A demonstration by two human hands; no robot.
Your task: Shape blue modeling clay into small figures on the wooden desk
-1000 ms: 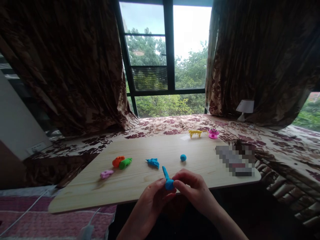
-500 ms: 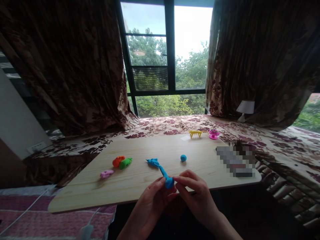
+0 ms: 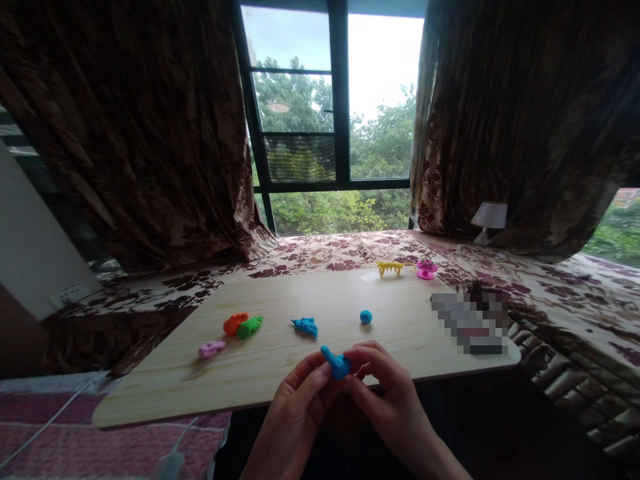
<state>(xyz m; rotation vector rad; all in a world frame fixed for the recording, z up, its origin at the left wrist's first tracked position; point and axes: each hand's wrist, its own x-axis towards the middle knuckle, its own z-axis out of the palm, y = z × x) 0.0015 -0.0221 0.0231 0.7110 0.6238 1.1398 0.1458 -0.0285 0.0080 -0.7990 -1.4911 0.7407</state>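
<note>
Head view, my only feed: blue clay piece (image 3: 336, 365) is up between the hands at the 6 o'clock edge of the bench (image 3: 265, 373). Left hand (image 3: 303, 397): fingers pinching it from its 8 o'clock side. Right hand (image 3: 387, 383): thumb and index clamped on its 3 o'clock side. Undersides hidden from me, so can't tell what the lower fingers do.

My risks: squeezing too hard flattens the round body. Hands pulling unevenly could kink or tear the neck where it joins. Loose pinch drops it past the near edge.

Piece looks soft, matte, lumpy at the body, one stubby blunt neck pointing to 11 o'clock.

From the piece: blue ball (image 3: 366, 317) at 1 o'clock, crumpled blue lump (image 3: 306, 327) at 11, green lump (image 3: 250, 327) touching orange lump (image 3: 235, 324) at 10. All apart from the fingers.
</note>
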